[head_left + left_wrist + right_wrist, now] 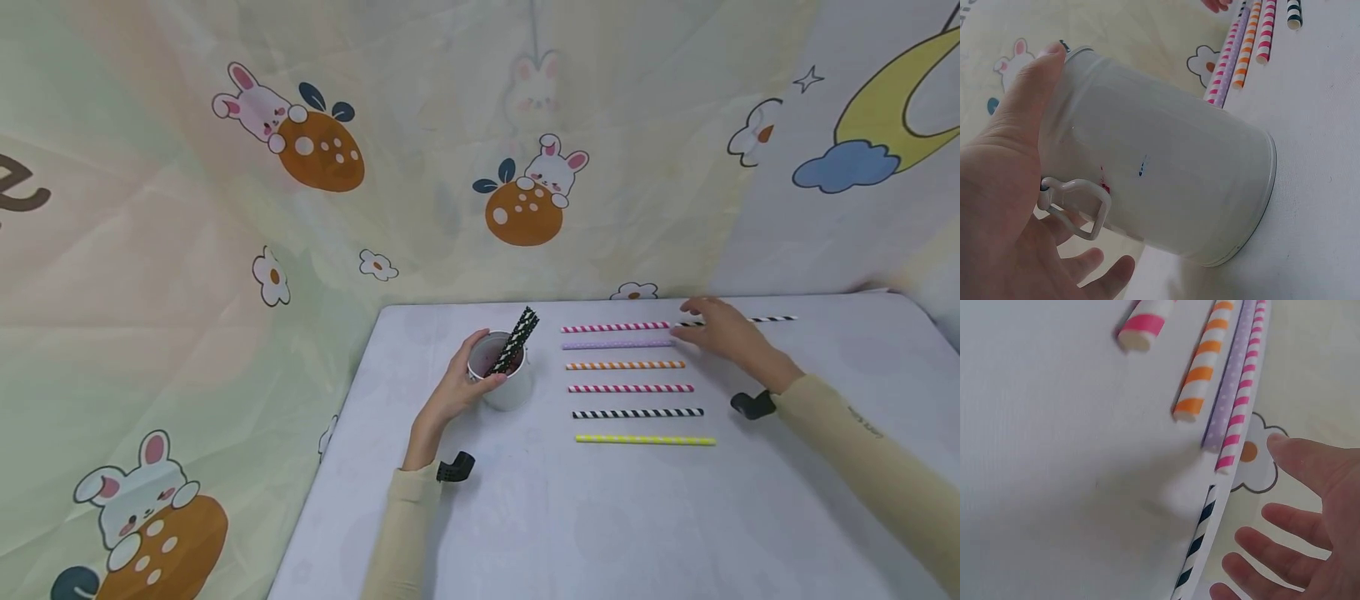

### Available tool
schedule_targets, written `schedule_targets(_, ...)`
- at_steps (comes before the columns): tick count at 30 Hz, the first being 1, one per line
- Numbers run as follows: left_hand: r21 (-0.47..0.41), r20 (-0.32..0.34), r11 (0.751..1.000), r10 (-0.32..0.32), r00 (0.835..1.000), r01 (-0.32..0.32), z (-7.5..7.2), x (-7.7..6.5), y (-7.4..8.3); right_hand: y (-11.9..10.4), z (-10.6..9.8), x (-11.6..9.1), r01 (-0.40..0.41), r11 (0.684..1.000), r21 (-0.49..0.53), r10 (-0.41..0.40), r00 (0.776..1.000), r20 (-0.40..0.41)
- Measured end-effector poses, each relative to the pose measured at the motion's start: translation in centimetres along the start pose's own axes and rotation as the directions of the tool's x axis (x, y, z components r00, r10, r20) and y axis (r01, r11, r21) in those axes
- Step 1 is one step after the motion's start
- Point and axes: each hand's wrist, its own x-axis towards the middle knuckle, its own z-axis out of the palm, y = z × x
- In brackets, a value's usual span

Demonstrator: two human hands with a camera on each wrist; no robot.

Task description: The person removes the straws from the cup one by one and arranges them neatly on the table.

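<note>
My left hand [448, 393] holds a small white bucket [510, 395] by its rim, with the thumb and fingers around it; a small metal loop [1094, 194] shows on its side. Black-and-white patterned straws [521, 335] lean out of its mouth. At the back right, my right hand [723, 335] hovers over a black-and-white striped straw [776, 318], its fingers relaxed and apart from it in the right wrist view. That straw lies end to end with a pink striped straw [615, 327]. A lavender dotted straw [615, 345] lies just in front.
Further straws lie in parallel rows toward the front: orange striped [626, 365], red-pink striped [630, 388], black striped [637, 413] and yellow [645, 440]. A printed cloth backdrop [420, 100] hangs behind the white table [570, 517].
</note>
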Motion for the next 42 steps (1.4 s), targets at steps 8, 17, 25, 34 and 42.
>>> schedule_targets(8, 0.006, 0.018, 1.000, -0.010, 1.000, 0.009, -0.3, -0.4, 1.7, -1.9, 0.2, -0.2, 0.008, 0.989, 0.151, -0.006, 1.000, -0.010)
schedule_targets(17, 0.008, 0.049, 1.000, -0.014, 0.999, 0.014, -0.5, -1.1, 4.1, -5.2, 1.4, -0.9, -0.001, 0.936, 0.352, 0.031, 0.996, -0.081)
schedule_targets(25, 0.002, 0.060, 1.000, -0.008, 0.998, 0.008, -0.6, -1.1, 4.1, -8.2, 2.2, -1.3, 0.061, 0.871, 0.488, -0.020, 0.996, -0.089)
schedule_targets(34, -0.008, 0.069, 1.000, -0.017, 0.997, 0.018, -0.6, -1.1, 4.4, -10.6, 3.3, -1.6, 0.083, 0.803, 0.590, -0.059, 0.996, -0.059)
schedule_targets(42, -0.003, 0.046, 0.999, -0.035, 0.998, 0.036, -0.2, -0.4, 2.0, -13.1, 4.5, -1.6, 0.089, 0.737, 0.671, -0.077, 0.996, -0.047)
